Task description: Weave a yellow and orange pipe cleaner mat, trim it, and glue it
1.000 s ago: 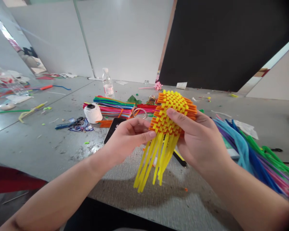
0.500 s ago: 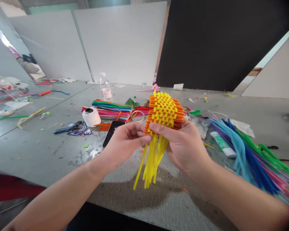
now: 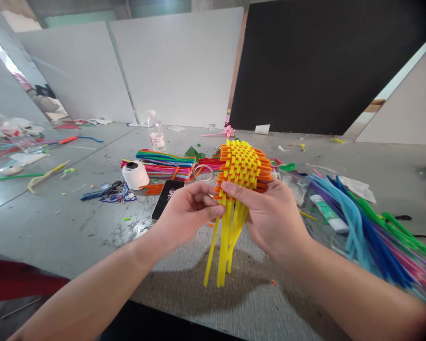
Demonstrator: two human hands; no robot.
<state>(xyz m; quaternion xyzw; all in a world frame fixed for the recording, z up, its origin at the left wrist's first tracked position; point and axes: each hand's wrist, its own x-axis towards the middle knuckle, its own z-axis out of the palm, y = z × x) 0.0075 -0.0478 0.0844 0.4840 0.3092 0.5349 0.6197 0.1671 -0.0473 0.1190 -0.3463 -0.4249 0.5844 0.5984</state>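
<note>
The left forearm and right forearm slant inward from the lower corners, the left hand pinching between curled fingers and thumb, the right hand (its fingers mostly hidden) gripping, its thumb pointing leftward just above the other.

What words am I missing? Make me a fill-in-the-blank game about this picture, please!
1. The loose strands hanging from the weave are ____.
2. Of the left hand and right hand, the ____ one is nearer the phone.
3. The standing bottle has a cap coloured ____.

Missing words: yellow; left; white.
</note>
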